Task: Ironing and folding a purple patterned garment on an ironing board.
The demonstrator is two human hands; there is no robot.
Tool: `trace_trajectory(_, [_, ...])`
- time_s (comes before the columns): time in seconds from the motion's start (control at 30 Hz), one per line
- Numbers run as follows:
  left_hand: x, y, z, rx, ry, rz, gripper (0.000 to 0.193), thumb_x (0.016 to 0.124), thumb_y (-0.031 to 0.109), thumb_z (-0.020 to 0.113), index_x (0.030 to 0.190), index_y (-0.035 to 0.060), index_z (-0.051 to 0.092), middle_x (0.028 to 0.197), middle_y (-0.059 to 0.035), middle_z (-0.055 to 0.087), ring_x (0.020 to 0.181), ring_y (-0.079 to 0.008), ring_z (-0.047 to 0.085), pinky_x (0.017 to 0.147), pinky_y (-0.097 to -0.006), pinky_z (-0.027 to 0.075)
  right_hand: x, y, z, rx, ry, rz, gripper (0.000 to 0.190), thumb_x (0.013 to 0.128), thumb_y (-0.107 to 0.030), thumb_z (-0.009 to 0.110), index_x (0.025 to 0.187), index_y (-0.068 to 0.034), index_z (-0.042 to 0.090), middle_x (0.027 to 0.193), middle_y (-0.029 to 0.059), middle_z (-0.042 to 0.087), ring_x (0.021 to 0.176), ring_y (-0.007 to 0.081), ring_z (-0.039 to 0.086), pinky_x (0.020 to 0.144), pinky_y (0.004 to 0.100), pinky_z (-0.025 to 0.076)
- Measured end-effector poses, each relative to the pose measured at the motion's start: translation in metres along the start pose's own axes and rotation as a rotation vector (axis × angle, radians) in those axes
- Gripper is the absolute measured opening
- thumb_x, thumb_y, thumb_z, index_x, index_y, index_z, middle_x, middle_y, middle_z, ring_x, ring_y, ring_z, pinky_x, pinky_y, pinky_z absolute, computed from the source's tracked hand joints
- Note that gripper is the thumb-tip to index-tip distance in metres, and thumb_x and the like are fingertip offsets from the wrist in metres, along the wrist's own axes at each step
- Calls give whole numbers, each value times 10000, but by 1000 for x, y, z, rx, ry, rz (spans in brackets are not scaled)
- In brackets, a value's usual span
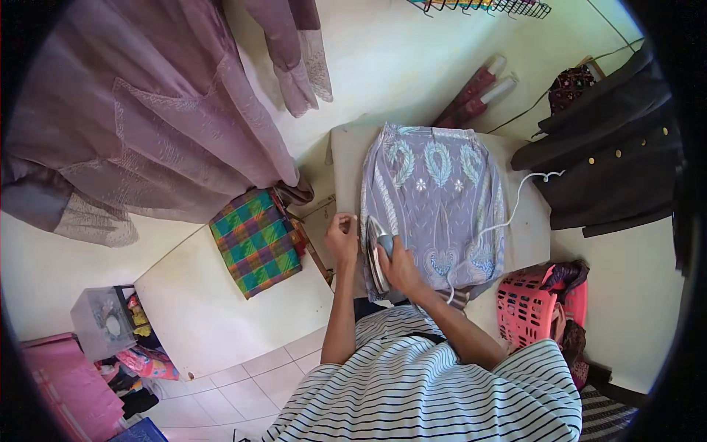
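A lavender patterned garment (436,204) with pale blue and white motifs lies spread on a beige cloth-covered ironing surface (527,232). My right hand (403,271) is closed around the handle of an electric iron (377,259), which rests along the garment's left side with its tip pointing away from me. From the iron's side of the cloth, a white cord (516,204) runs across the garment to the right. My left hand (342,237) is just beside the garment's left edge with its fingers curled. Whether it pinches any fabric is hidden.
Mauve garments (165,121) hang at upper left, a dark buttoned garment (613,160) at right. Folded plaid cloth (257,243) lies on a white surface (237,331) to my left. A pink laundry basket (525,309) holding clothes stands at lower right. Rolled items (472,94) lean by the wall.
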State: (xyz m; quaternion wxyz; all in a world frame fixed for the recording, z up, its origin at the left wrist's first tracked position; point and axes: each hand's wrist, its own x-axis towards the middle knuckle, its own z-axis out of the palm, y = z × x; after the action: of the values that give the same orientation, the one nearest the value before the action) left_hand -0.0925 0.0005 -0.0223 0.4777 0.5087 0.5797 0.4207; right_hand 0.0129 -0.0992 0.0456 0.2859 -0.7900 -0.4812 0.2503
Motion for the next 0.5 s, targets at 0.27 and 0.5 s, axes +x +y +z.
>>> trace_trajectory(0.27, [-49, 12, 27, -584, -105, 213, 628, 1056, 500, 413, 1402, -20, 479, 1405, -175, 530, 1289, -276, 523, 1105, -389, 378, 77, -10, -8, 152, -16, 180, 529, 1006, -393, 570, 1162, 109, 511, 876, 419, 624, 906, 572, 627, 739, 602, 512])
trace_trajectory(0.5, [-59, 17, 7, -279, -314, 397, 776, 1051, 582, 250, 1511, -33, 360, 1548, -221, 397, 1466, -365, 339, 1221, -463, 210, -3, 18, -16, -120, -103, 101, 530, 989, -393, 588, 1182, 95, 511, 855, 431, 616, 877, 574, 633, 743, 632, 497])
